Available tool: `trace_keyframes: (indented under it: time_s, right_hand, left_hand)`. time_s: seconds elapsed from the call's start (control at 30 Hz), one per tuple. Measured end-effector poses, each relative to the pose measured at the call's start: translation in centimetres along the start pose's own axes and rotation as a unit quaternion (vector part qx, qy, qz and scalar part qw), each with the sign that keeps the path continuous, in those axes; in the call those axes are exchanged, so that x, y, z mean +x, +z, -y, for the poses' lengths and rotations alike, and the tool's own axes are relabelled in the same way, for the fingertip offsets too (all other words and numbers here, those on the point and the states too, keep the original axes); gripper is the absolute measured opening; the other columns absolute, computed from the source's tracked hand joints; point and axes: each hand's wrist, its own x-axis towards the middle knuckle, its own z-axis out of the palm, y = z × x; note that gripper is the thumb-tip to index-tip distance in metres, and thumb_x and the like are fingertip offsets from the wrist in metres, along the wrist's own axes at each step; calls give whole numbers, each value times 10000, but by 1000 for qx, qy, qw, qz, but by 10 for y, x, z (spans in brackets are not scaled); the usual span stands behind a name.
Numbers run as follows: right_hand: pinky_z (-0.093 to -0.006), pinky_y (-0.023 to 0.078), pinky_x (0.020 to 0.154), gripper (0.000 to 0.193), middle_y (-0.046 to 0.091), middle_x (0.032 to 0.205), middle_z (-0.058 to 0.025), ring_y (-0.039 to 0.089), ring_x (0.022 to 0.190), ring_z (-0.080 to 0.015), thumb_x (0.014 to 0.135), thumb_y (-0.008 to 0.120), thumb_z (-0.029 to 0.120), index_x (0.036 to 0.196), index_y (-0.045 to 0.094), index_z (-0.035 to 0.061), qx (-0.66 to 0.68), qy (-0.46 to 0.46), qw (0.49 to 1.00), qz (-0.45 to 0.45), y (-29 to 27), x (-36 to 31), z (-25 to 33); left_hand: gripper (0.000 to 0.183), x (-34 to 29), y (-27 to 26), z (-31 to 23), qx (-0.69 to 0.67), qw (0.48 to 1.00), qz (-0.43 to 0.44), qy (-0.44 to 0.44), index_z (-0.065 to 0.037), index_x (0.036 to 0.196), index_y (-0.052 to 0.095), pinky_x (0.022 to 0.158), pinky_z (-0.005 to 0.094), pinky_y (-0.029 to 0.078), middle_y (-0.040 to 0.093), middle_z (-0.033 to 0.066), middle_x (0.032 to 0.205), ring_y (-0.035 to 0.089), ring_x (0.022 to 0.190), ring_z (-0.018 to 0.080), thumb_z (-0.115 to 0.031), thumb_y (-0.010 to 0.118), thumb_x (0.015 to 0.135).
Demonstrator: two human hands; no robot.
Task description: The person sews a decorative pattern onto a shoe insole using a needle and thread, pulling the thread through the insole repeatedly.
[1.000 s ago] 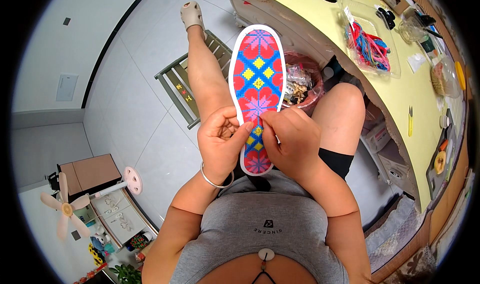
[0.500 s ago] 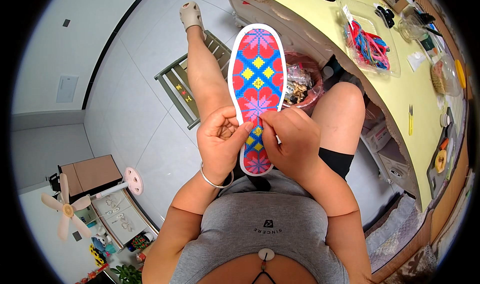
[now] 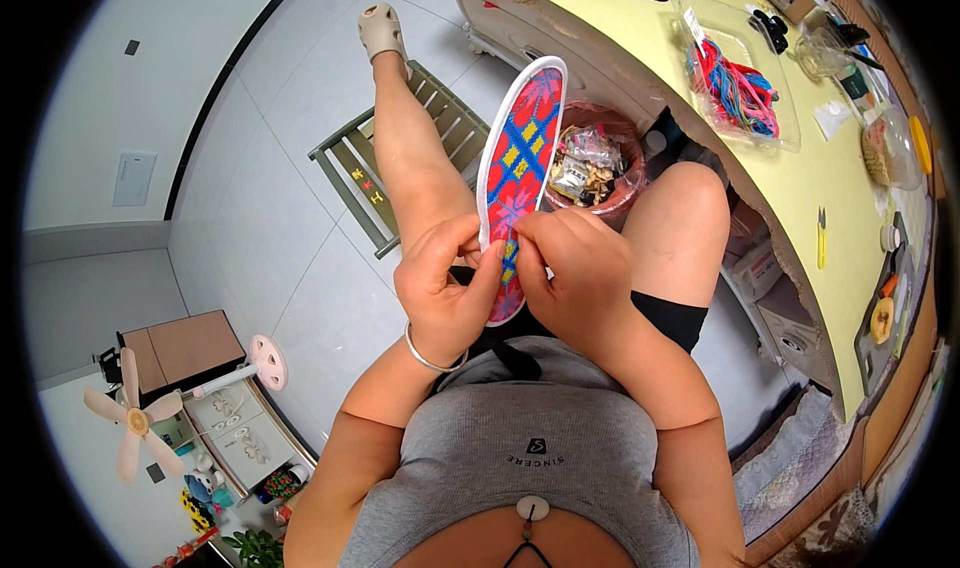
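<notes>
An embroidered insole (image 3: 520, 158) with a white rim and red, blue, pink and yellow stitching hangs over my lap, its face turned partly sideways. My left hand (image 3: 445, 283) grips its left edge near the narrower middle, thumb at the front and fingers folded behind. On the stitched face my right hand (image 3: 580, 268) is closed in a pinch, thumb and forefinger together beside the left thumb. Anything between those fingertips is too small to make out. The insole's lower end lies between the two hands, partly covered by them.
At right curves a yellow table (image 3: 790, 183) bearing a clear plastic tray (image 3: 790, 133) of coloured thread skeins (image 3: 740, 93) and small yellow snips (image 3: 822, 238). Beneath its edge stands a pink bin (image 3: 632, 190) of scraps. A folding stool (image 3: 350, 173) supports my left leg; a fan (image 3: 135, 418) is lower left.
The insole has turned about its length, so its face now looks narrower, and its top leans to the right. Both hands stay on it, the right one slightly shifted left.
</notes>
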Motion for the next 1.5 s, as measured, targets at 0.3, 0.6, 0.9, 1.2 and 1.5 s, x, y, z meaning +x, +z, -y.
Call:
trace_keyframes:
  time_s: [0.3,0.6,0.9,1.2,1.5]
  right_hand:
    - [-367,480,595,97,600,772,-121,598,703,-303,784,622,62,835,552,21,111,123,986,-14,4,-4,8]
    - [-328,462,681,43,630,819,-67,585,707,-205,821,639,70,850,628,40,131,164,970,-122,-15,2,-27]
    - [-355,520,857,288,639,1081,-116,645,918,-204,882,574,72,1156,556,-12,712,494,499,-17,10,-19,-21]
    - [-186,548,573,229,584,842,-95,598,713,-117,850,499,-46,1070,514,-104,839,375,336,-205,-40,-12,-100]
    - [-229,334,472,95,544,775,-87,397,566,-107,938,513,78,990,525,-1,472,292,690,-465,-107,-7,-130]
  left_hand:
    - [279,5,1,-5,-54,996,26,-65,36,1062,583,705,218,482,624,56,901,580,791,92,56,667,796]
    - [254,16,-6,-6,-334,927,34,-167,38,1081,533,793,253,498,647,113,975,618,872,135,72,598,839]
    - [242,15,6,-9,-433,854,103,-270,57,1075,536,799,270,513,648,116,979,624,876,135,72,581,838]
    - [240,14,-6,-10,-414,869,61,-263,58,1073,528,789,272,509,642,123,978,622,870,143,82,565,837]
    - [272,11,-3,-6,-413,859,75,-292,54,1076,514,802,277,514,655,147,972,636,863,156,59,592,816]
